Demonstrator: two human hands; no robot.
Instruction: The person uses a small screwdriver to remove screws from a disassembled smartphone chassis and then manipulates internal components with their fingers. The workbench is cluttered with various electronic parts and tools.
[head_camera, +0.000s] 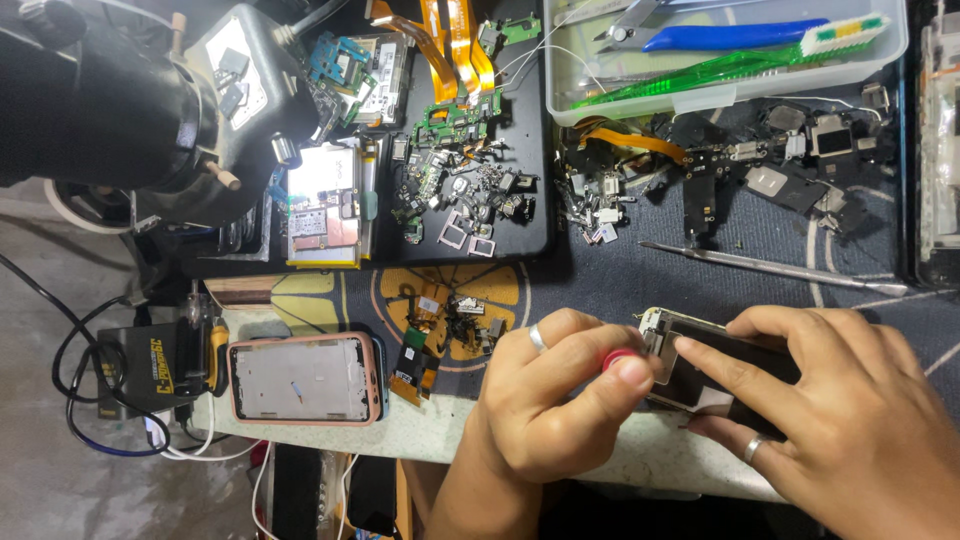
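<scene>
While left hand (545, 400) pinches small red-capped tool (618, 360), right hand (830, 400), at 3 o'clock, clamps thin opened dark phone body (700, 365); light, rigid, likely fragile; hold by edges.

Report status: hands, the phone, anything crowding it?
Left hand pinching a red-tipped tool at the phone's end. Right hand gripping the opened phone. Metal probe lies beyond, apart.

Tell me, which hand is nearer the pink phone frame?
Left. The left hand is just right of the pink phone frame; the right hand is farther right, holding a phone.
</scene>
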